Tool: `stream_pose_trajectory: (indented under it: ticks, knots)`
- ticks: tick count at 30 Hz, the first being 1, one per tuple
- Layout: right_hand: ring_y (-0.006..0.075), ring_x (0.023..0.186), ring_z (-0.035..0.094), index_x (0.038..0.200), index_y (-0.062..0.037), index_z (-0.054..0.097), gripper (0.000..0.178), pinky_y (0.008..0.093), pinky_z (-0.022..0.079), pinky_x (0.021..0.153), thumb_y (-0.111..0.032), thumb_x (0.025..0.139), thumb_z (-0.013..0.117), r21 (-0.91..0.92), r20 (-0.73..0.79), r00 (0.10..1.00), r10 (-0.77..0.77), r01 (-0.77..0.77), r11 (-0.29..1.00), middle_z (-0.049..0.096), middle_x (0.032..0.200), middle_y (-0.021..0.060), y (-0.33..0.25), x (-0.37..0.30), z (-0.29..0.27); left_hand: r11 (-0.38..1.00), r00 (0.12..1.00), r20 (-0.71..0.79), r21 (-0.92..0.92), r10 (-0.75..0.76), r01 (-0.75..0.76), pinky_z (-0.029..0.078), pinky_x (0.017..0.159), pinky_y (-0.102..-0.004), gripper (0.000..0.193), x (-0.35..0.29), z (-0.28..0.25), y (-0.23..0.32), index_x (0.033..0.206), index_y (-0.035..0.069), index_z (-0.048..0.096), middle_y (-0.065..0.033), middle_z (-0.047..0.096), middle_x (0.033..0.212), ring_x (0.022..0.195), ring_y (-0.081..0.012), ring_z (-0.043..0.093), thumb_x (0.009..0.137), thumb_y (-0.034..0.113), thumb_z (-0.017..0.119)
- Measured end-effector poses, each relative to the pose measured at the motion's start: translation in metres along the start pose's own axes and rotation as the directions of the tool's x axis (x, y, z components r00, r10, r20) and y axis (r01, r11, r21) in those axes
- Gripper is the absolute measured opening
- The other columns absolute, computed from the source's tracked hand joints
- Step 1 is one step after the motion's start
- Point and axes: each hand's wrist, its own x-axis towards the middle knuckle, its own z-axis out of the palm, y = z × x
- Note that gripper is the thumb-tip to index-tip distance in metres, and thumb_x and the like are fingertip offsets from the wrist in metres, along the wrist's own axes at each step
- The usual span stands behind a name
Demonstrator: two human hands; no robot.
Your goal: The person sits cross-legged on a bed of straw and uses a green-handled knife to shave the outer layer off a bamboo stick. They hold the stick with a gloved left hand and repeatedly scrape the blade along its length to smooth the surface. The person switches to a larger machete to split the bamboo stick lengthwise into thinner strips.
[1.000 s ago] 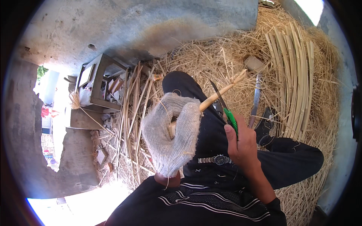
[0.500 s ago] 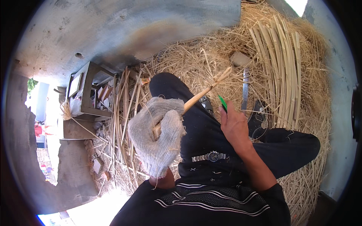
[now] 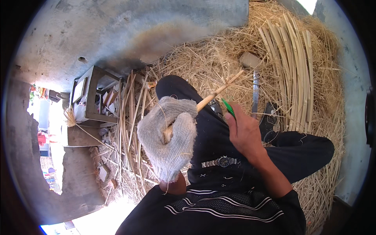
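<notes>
Green-handled knife (image 3: 228, 108) shifted: blade crossed the stick (image 3: 216, 93) earlier, now hard to make out | gloved left hand (image 3: 168, 137) closed round stick, which slants up and right past the knee (image 3: 172, 87) | bare right hand (image 3: 246, 133) gripping knife near stick | beyond: long metal blade (image 3: 255, 90) on straw (image 3: 330, 62), pale strips (image 3: 291, 78) farther right

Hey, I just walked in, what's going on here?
A seated person grips a slim wooden stick in their gloved left hand, its far end angled away to the right. Their bare right hand holds a green-handled tool close to the stick; whether the two touch, I can't tell. Beyond the right hand, a long blade lies on the straw, with a row of pale strips to its right.
</notes>
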Motion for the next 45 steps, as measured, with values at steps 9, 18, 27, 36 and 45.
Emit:
stream_pose_trajectory:
  ticks: [9,18,27,36,45]
  knots:
    - [0.042,0.059,0.063,0.119,-0.0058,0.055,0.024,0.05,0.046,0.054,-0.019,0.099,0.054,0.062,-0.015,0.996,0.091,-0.09,0.994,0.061,0.063,0.0214,0.002,-0.005,0.015,0.987,0.989,-0.021,-0.057,-0.149,0.147,0.045,0.058,-0.0245,0.009,0.006,-0.006,0.006,0.087,-0.004,0.071,-0.0062,0.063,0.071,0.062,-0.0101,0.057,0.082,0.001,0.064]
    - [0.042,0.058,0.061,0.122,-0.0049,0.055,0.028,0.0483,0.046,0.054,-0.021,0.099,0.054,-0.127,0.091,0.951,0.295,-0.283,0.951,0.06,0.063,0.0218,0.029,-0.002,0.02,0.982,0.987,-0.021,-0.106,-0.159,0.156,0.044,0.054,-0.0213,0.01,0.003,-0.005,0.004,0.09,-0.004,0.07,-0.0047,0.063,0.072,0.061,-0.0077,0.057,0.084,0.004,0.069]
    - [0.0417,0.064,0.064,0.119,-0.0027,0.056,0.029,0.0503,0.046,0.059,-0.023,0.099,0.053,-0.271,0.074,0.957,0.282,-0.253,0.929,0.063,0.068,0.0226,0.049,0.003,0.019,0.996,1.0,0.023,-0.085,0.016,-0.014,0.047,0.06,-0.0264,0.009,0.003,-0.009,-0.004,0.087,-0.003,0.069,-0.0077,0.065,0.074,0.064,-0.0129,0.059,0.079,-0.001,0.065]
    - [0.0431,0.066,0.063,0.125,-0.0023,0.054,0.032,0.0503,0.046,0.06,-0.021,0.1,0.053,0.132,-0.031,0.997,0.071,-0.067,0.989,0.063,0.071,0.024,0.015,-0.007,0.024,0.997,0.999,-0.022,-0.069,-0.049,0.047,0.047,0.055,-0.0254,0.012,-0.004,-0.002,-0.001,0.086,-0.006,0.07,-0.0111,0.066,0.077,0.06,-0.013,0.059,0.081,0.003,0.065]
    - [0.0442,0.062,0.062,0.123,-0.0052,0.056,0.03,0.0515,0.046,0.059,-0.024,0.1,0.052,0.195,0.039,0.999,-0.03,0.022,0.981,0.061,0.064,0.0232,0.001,-0.006,0.011,0.977,0.984,-0.035,-0.134,-0.174,0.168,0.042,0.053,-0.0226,0.015,-0.006,-0.011,-0.002,0.088,-0.005,0.071,-0.0051,0.062,0.071,0.058,-0.0079,0.054,0.08,0.007,0.067]
